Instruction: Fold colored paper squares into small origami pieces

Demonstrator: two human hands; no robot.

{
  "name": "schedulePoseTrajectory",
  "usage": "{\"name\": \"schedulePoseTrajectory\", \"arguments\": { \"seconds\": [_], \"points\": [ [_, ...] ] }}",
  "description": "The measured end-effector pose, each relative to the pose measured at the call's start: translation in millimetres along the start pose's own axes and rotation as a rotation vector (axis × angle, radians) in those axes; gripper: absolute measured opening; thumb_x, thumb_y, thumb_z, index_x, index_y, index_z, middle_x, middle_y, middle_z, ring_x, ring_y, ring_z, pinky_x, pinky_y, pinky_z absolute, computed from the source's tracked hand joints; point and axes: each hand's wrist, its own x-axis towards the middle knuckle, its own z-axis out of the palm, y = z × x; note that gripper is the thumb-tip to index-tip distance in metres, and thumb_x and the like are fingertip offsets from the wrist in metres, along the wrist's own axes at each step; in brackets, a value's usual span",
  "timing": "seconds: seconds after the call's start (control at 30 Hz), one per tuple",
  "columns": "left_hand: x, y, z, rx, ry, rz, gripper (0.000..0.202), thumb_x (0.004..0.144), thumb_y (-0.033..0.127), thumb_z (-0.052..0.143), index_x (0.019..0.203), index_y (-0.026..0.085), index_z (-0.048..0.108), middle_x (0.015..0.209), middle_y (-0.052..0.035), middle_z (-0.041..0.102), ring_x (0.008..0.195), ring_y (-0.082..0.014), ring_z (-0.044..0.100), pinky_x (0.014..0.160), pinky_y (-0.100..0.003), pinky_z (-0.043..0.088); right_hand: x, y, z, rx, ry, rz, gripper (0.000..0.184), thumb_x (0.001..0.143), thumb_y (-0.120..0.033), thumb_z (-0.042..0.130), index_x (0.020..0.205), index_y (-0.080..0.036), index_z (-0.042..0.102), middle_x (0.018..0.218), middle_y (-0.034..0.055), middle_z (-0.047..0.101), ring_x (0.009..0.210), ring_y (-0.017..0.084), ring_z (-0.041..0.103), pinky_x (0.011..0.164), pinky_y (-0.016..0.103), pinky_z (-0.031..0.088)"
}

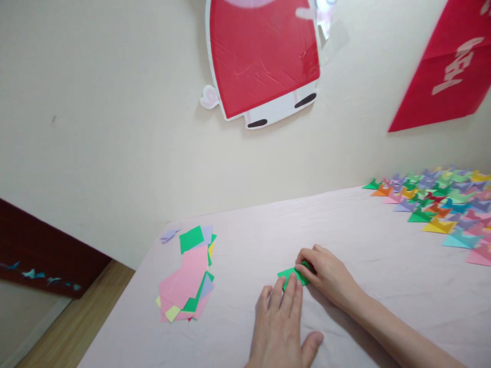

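A small green folded paper [288, 275] lies on the pink tablecloth [245, 245]. My left hand [282, 324] lies flat on the cloth, fingers stretched out, with its fingertips pressing the near edge of the green paper. My right hand [326, 273] comes in from the right; its curled fingers pinch the far right part of the same paper.
A loose pile of coloured paper squares [190, 278] lies to the left, with a small lilac folded piece [169, 235] behind it. Several folded paper shapes [441, 204] in many colours cover the far right of the table. The wall carries a red cartoon cut-out [264, 56] and a red banner [448, 66].
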Motion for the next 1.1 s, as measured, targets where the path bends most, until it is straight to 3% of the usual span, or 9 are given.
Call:
{"name": "schedulePoseTrajectory", "arguments": {
  "seconds": [0.5,0.6,0.7,0.8,1.1],
  "points": [
    [1.2,3.5,-4.6,-0.028,-0.023,-0.015,0.067,0.095,0.047,0.04,0.154,0.019,0.022,0.159,0.0002,0.011,0.147,-0.0327,0.021,0.117,-0.062,0.021,-0.4,1.0,4.0,-0.021,0.026,-0.025,0.014,0.09,-0.023,0.054,0.083,-0.02,0.065,0.08,0.006,0.062,0.08,0.023,0.057,0.073,0.031,0.042],
    [2.6,6.1,-8.4,-0.029,-0.034,-0.028,0.067,0.094,0.048,0.039,0.153,0.018,0.026,0.159,-0.0011,0.014,0.146,-0.0329,0.023,0.117,-0.062,0.02,-3.3,0.9,3.6,-0.011,0.036,-0.032,0.011,0.09,-0.02,0.054,0.092,-0.019,0.065,0.084,0.0066,0.062,0.082,0.023,0.057,0.075,0.033,0.043],
    [3.5,8.9,-12.3,-0.034,-0.045,-0.041,0.068,0.093,0.05,0.04,0.152,0.016,0.03,0.159,-0.0027,0.018,0.145,-0.0333,0.025,0.117,-0.062,0.02,-11.3,-0.5,0.2,0.031,0.04,-0.1,0.019,0.088,-0.018,0.057,0.107,-0.019,0.062,0.095,0.0074,0.064,0.089,0.024,0.055,0.08,0.036,0.043],
    [3.4,10.1,-14.2,-0.036,-0.02,-0.034,0.067,0.092,0.051,0.042,0.15,0.018,0.035,0.159,-0.0031,0.022,0.144,-0.0338,0.027,0.116,-0.062,0.021,-20.8,-3.7,-3.7,0.041,0.033,-0.164,0.018,0.088,-0.018,0.059,0.106,-0.021,0.062,0.101,0.0066,0.064,0.094,0.025,0.053,0.084,0.038,0.041],
    [0.7,7.3,-12.6,-0.043,0.058,-0.01,0.068,0.09,0.062,0.046,0.147,0.024,0.043,0.156,-0.003,0.034,0.14,-0.0325,0.034,0.115,-0.059,0.026,-24.3,-12.1,-0.8,0.027,0.075,-0.059,0.017,0.084,-0.016,0.062,0.101,-0.021,0.063,0.101,0.0064,0.064,0.097,0.027,0.052,0.085,0.041,0.04]
  ]
}}
